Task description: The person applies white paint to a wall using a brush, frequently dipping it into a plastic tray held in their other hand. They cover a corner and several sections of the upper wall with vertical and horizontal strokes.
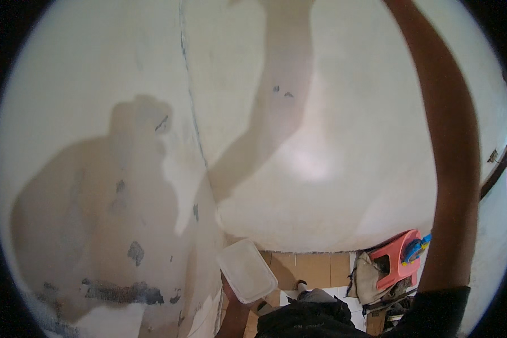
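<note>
A white rectangular plastic tub (248, 270) with rounded corners is tilted beside the wall corner, low in the view. My left hand (227, 291) supports it from its lower left side; most of the fingers are hidden behind it. My bare right arm (455, 169) stretches upward along the right side, its dark sleeve at the elbow end. The right hand lies beyond the top edge, so what it holds or touches does not show. Before me stands a pale wall (343, 146) with a cracked corner line and grey patches of missing paint.
A coral plastic stool (397, 267) stands by the wall at lower right, with a blue and yellow round object (416, 250) on it. Beige cloth (368, 279) hangs beside the stool. Tan tiles (307, 267) run along the wall's foot. Shadows of me fall across the wall.
</note>
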The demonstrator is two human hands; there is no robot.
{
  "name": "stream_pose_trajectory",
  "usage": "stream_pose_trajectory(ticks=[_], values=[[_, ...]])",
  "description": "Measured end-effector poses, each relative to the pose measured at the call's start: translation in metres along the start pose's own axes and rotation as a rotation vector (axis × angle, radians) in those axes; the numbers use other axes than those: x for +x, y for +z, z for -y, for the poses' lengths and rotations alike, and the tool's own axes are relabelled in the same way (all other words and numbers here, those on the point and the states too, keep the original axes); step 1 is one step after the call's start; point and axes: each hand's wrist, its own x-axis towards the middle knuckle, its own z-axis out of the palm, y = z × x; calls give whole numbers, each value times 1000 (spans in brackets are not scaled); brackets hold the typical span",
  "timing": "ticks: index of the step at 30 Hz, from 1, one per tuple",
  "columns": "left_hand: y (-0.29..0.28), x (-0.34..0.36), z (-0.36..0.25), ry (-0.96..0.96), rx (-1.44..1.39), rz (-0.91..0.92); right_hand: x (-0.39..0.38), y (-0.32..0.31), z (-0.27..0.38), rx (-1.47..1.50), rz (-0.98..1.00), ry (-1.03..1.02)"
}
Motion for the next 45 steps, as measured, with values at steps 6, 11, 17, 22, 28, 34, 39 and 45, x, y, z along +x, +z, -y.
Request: stream_pose_trajectory(ticks=[6,11,17,22,28,34,39,45], values=[[-21,5,-10,-146,-223,11,-281,84,157,103,429,-422],[-23,4,-8,-79,-121,34,-379,43,235,313,652,-552],[-22,-1,-6,-96,-160,43,-256,41,164,691,603,227],[-42,4,-1,-52,-38,31,-156,17,123,654,215,437],[-67,9,-4,-138,-172,136,-270,57,172,124,408,-399],[-48,14,0,-27,-54,114,-389,42,244,382,786,-550],[-5,4,-13,-156,-285,56,-268,45,183,681,659,296],[-41,12,-7,-169,-297,182,-78,-2,90,507,44,435]])
